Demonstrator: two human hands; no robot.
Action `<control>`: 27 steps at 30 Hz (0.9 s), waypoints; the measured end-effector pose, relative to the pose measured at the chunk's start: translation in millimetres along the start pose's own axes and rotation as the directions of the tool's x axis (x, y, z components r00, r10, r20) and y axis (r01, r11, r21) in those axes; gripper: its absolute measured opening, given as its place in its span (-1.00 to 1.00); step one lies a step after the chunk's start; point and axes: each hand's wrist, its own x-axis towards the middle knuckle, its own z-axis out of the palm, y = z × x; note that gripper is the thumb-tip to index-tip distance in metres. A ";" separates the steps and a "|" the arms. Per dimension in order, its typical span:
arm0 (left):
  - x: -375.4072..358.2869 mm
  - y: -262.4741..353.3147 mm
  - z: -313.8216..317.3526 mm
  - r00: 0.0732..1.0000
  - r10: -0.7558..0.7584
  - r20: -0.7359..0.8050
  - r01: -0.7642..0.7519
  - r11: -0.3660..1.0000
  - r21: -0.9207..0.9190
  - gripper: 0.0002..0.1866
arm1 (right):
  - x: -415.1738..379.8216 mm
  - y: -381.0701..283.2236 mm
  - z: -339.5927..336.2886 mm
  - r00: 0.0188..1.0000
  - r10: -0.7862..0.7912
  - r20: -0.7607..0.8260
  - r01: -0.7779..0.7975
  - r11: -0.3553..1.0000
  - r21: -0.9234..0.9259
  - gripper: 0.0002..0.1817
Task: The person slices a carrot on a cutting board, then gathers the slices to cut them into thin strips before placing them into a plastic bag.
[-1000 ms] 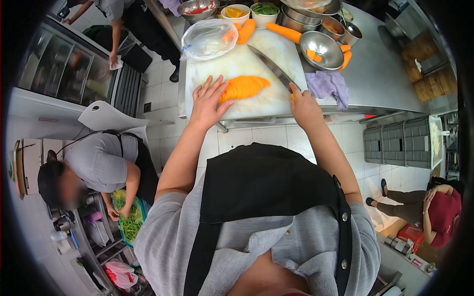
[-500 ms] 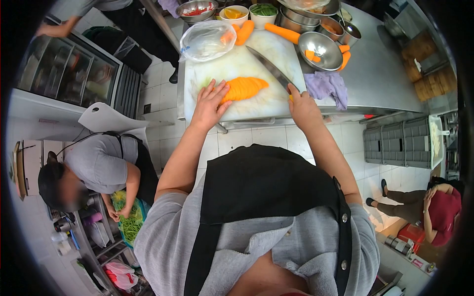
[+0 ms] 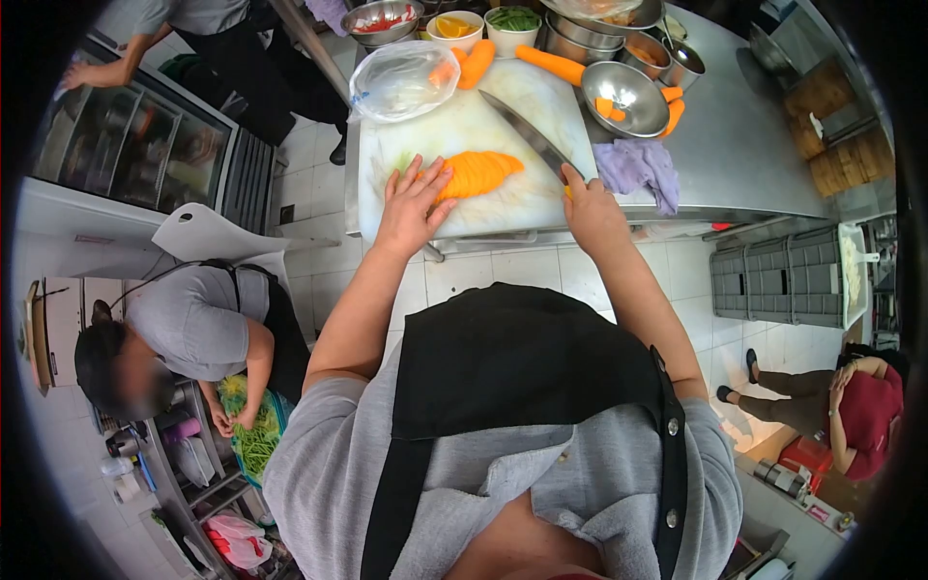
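The sliced carrot (image 3: 485, 172) lies on the board (image 3: 541, 201), bright orange, its thin slices overlapping in a row that tapers rightward. The left hand (image 3: 410, 213), fingers loosely spread, touches its left end; the right hand (image 3: 594, 215) is wrapped around the handle of the knife (image 3: 528, 131).

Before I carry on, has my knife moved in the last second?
No. Against the cutting board, the knife shows no clear shift either way: same place, same slant, its handle still in your right hand.
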 end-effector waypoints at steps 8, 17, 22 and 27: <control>22.3 25.4 -7.3 0.994 0.105 -0.037 -0.102 0.992 0.080 -0.44 | -0.9 -1.9 -1.3 1.000 0.011 -0.003 -0.011 1.000 -0.002 -0.41; 62.6 51.6 1.9 0.967 -0.018 0.254 -0.024 0.987 0.161 -0.32 | -0.1 -1.9 -2.6 0.999 0.019 0.029 -0.019 1.000 -0.006 -0.41; 56.3 42.4 24.3 0.981 0.064 0.185 -0.101 0.975 0.200 -0.36 | -1.2 -3.7 -6.4 0.998 0.036 0.047 -0.035 0.999 -0.005 -0.41; 54.0 39.8 25.3 0.979 0.081 0.188 -0.119 0.973 0.198 -0.39 | 1.3 -2.4 -4.9 0.998 0.021 0.057 -0.020 1.000 -0.022 -0.40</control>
